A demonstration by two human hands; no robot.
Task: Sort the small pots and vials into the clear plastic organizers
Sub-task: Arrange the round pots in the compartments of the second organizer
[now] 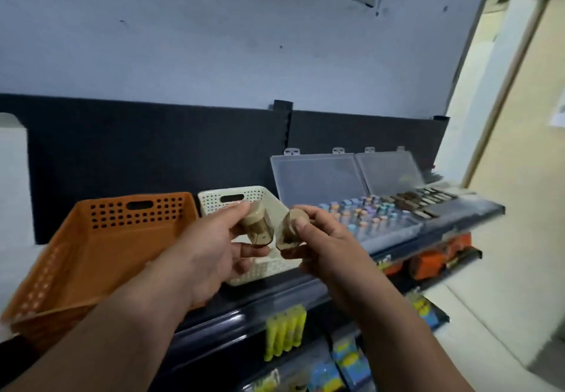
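Observation:
My left hand point(211, 249) holds a small brownish see-through pot point(256, 225) with a beige lid, pinched between thumb and fingers above the cream basket point(214, 200). My right hand point(321, 239) grips a second pot of the same kind point(289, 231), tilted with its lid toward me. The two pots almost touch. To the right on the shelf stand two clear plastic organizers with lids up. The nearer organizer point(394, 232) holds several small vials with coloured caps. The farther organizer point(388, 167) holds several dark flat pots point(422, 200).
An orange perforated basket point(101, 239) sits at the left on the dark shelf point(275, 297). Yellow and blue packets point(286, 332) hang on lower shelves. A dark back panel point(153, 147) rises behind the baskets, and a doorway opens at the right.

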